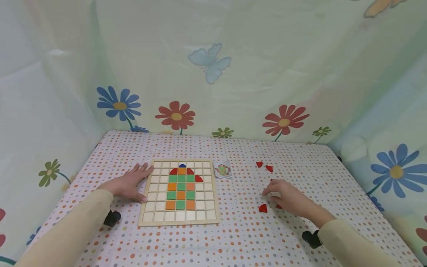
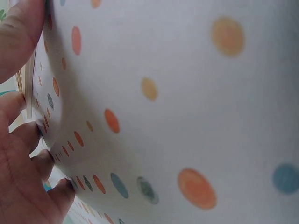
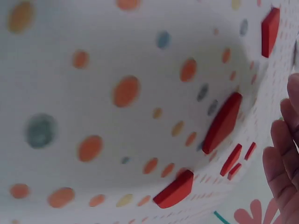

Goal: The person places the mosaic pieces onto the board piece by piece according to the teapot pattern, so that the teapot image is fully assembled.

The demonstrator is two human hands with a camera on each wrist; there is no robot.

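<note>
A square wooden grid board [image 1: 210,215] lies left of centre. Green and orange square tiles [image 1: 180,204], red quarter-round tiles [image 1: 198,178] and a blue half-round tile [image 1: 182,165] sit in its cells. My left hand [image 1: 129,184] rests at the board's left edge, fingers spread and thumb near the frame. To the right, my right hand [image 1: 289,196] hovers low over loose red quarter-round tiles [image 1: 262,208], its fingers slightly bent with nothing between them. In the right wrist view, several red tiles [image 3: 223,123] lie on the cloth, apart from the fingers [image 3: 280,163].
A small picture card [image 1: 222,169] in a clear sleeve lies against the board's right side. Two red tiles [image 1: 269,168] lie farther back, beyond the right hand. The dotted tablecloth [image 1: 240,237] meets flowered curtains [image 1: 233,104] at the back and sides.
</note>
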